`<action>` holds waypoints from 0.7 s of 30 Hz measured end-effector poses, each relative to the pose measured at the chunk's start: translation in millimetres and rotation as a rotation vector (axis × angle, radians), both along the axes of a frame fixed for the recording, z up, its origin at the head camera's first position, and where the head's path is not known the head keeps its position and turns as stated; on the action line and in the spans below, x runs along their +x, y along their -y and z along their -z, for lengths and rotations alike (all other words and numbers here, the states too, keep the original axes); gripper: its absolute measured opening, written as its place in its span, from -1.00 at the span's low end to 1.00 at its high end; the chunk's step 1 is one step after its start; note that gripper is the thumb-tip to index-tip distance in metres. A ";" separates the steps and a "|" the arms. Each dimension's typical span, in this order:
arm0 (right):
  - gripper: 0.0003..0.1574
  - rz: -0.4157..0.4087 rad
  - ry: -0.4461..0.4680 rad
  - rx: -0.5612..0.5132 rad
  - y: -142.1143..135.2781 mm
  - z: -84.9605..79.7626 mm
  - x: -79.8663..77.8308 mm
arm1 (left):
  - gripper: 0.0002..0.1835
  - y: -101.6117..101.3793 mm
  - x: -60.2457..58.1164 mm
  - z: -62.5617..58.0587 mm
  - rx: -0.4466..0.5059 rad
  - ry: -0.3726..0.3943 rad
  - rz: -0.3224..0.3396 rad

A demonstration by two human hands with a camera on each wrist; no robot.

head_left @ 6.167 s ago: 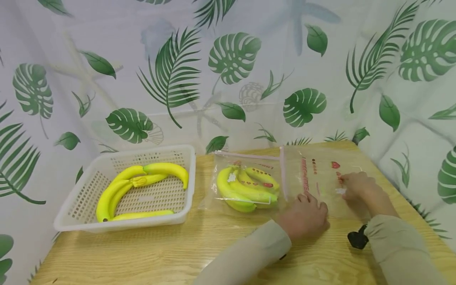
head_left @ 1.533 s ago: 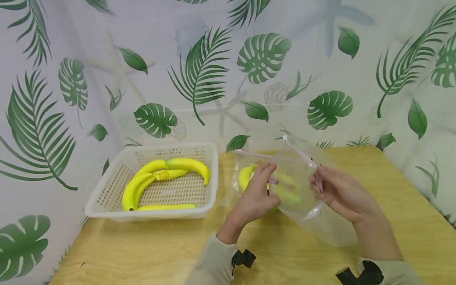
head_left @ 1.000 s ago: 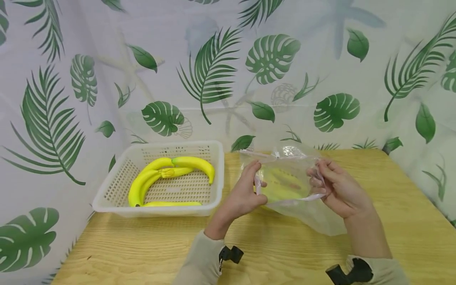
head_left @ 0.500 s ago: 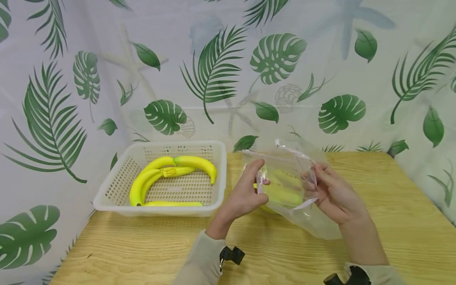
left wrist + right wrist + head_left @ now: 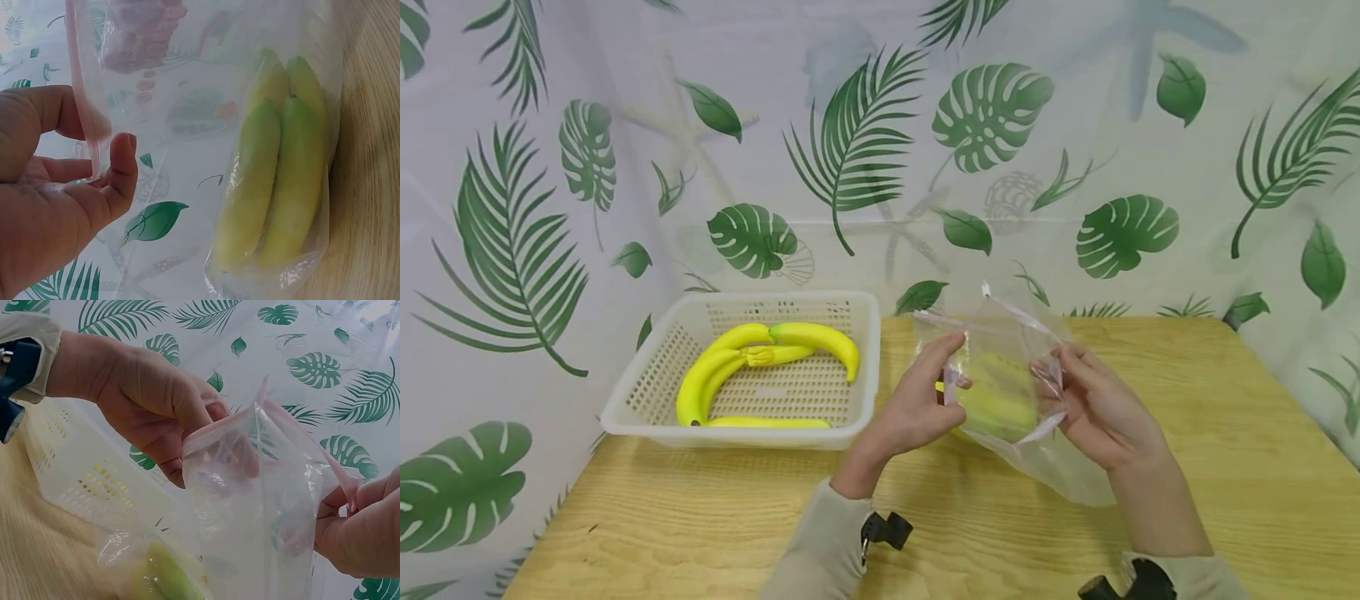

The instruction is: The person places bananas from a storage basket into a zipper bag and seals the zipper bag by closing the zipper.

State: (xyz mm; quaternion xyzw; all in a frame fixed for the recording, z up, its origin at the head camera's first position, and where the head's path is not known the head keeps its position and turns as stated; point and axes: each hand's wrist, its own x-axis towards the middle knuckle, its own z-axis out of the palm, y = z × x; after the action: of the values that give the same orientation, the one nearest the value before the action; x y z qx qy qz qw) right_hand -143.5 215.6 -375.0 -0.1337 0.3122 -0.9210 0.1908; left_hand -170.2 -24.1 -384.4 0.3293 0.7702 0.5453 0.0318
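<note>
Both hands hold a clear zip bag [image 5: 1060, 467] with a pink zip strip by its mouth, which gapes between them above the table. My left hand [image 5: 910, 408] grips one side of the rim, with fingers reaching inside the mouth. At the opposite side, my right hand [image 5: 1105, 408] pinches the rim, as the right wrist view shows. Through the held bag's film, a second zip bag with green-tipped yellow bananas [image 5: 294, 169] shows behind it on the table. The held bag appears to have nothing in it.
Left of the hands stands a white perforated plastic basket [image 5: 737, 440] with several yellow bananas [image 5: 700, 383]. The wooden table [image 5: 715, 525] backs onto a leaf-print curtain [image 5: 865, 250]. Dark wrist cameras [image 5: 887, 531] sit on both cuffs.
Earlier the second bag lay flat at the right, under the hands. They have since lifted it and spread its mouth. Over the last half second the hands barely move.
</note>
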 end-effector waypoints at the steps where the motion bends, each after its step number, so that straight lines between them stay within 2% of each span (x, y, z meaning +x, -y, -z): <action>1: -0.76 0.000 0.000 -0.003 0.1 -0.2 0.1 | -0.10 0.3 0.4 -0.6 -0.006 -0.002 -0.001; 9: -0.77 0.022 -0.005 0.013 3.2 -0.2 0.5 | -0.12 0.7 3.9 -2.7 -0.027 0.011 -0.011; 16: -0.74 -0.019 0.005 -0.035 2.6 2.7 -1.7 | -0.22 2.9 6.5 -4.8 -0.012 0.008 -0.021; 21: -0.72 -0.059 0.014 -0.061 2.3 5.0 -4.8 | -0.29 9.5 10.8 -11.2 0.008 0.047 -0.091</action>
State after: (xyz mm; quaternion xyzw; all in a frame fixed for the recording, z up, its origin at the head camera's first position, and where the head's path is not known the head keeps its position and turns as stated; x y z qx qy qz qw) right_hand -148.4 213.2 -380.0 -0.1422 0.2787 -0.9250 0.2158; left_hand -159.4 -33.6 -373.2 0.2813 0.7813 0.5566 0.0237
